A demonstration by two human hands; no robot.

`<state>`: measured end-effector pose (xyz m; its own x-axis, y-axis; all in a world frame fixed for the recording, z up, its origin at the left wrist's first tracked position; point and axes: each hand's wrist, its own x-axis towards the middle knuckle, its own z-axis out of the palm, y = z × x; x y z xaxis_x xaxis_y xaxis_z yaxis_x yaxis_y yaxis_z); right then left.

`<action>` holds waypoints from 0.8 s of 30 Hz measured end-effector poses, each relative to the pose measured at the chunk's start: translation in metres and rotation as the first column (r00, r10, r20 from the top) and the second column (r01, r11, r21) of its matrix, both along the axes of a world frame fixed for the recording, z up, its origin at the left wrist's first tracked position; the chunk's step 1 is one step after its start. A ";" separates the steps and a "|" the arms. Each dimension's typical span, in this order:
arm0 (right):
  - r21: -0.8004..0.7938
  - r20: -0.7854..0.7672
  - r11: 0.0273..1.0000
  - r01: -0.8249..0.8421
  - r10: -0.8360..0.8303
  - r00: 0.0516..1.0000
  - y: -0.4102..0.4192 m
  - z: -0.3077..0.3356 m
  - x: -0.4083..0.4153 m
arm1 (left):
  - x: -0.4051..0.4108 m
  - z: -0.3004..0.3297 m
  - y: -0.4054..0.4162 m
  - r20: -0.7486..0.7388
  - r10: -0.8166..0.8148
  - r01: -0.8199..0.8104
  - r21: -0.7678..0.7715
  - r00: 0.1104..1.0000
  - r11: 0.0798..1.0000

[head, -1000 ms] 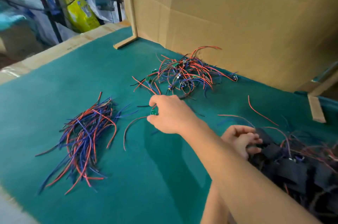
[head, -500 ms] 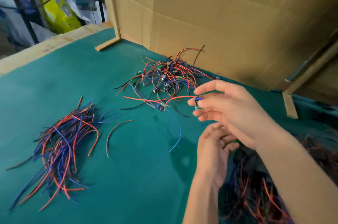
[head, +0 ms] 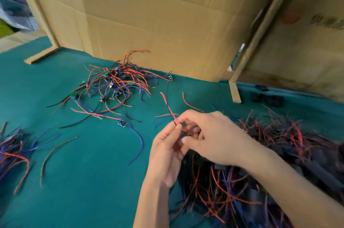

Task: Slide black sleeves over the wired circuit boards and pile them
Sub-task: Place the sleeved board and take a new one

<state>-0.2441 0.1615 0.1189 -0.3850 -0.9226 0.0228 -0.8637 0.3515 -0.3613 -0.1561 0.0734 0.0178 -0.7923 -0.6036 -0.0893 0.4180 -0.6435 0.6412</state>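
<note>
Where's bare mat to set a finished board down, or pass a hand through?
Free: the green mat near the front edge, between the loose wire bundle at left and the left hand; only one stray wire lies there. Also the far-left mat before the cardboard wall. Crowded: the unsleeved board pile and the sleeved pile at right.

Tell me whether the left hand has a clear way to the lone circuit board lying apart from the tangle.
Probably yes: only bare green mat lies between the left hand and the lone circuit board, but that hand is busy pinching wires.
</note>
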 end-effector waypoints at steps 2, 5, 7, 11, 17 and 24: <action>0.086 -0.003 0.995 -0.045 0.045 0.999 -0.004 0.022 -0.017 | -0.001 0.000 0.001 -0.035 -0.038 0.039 0.036 0.999 0.999; 0.090 -0.098 0.996 0.011 -0.002 0.995 -0.016 0.050 -0.069 | -0.005 0.002 0.000 -0.012 -0.030 0.031 0.066 0.999 0.997; 0.080 -0.169 0.988 0.134 -0.119 0.978 -0.022 0.057 -0.118 | -0.005 0.000 -0.001 0.027 -0.018 0.016 0.059 0.999 0.998; 0.124 -0.194 0.883 0.452 -0.425 0.884 -0.017 0.032 -0.220 | -0.008 0.000 -0.001 0.071 0.007 -0.009 0.034 0.997 0.999; 0.342 -0.228 0.696 0.631 -0.590 0.774 -0.001 -0.030 -0.278 | -0.008 -0.003 -0.002 0.080 0.012 -0.011 -0.006 0.997 1.000; 0.268 -0.316 0.694 0.668 -0.592 0.741 0.003 -0.049 -0.278 | -0.007 -0.002 0.000 0.070 0.009 -0.009 -0.013 0.998 1.000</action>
<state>-0.5220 0.1644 0.0703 -0.9007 -0.4216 -0.1053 -0.4273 0.9033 0.0381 -0.1633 0.0731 0.0156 -0.7789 -0.6121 -0.1365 0.3776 -0.6316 0.6771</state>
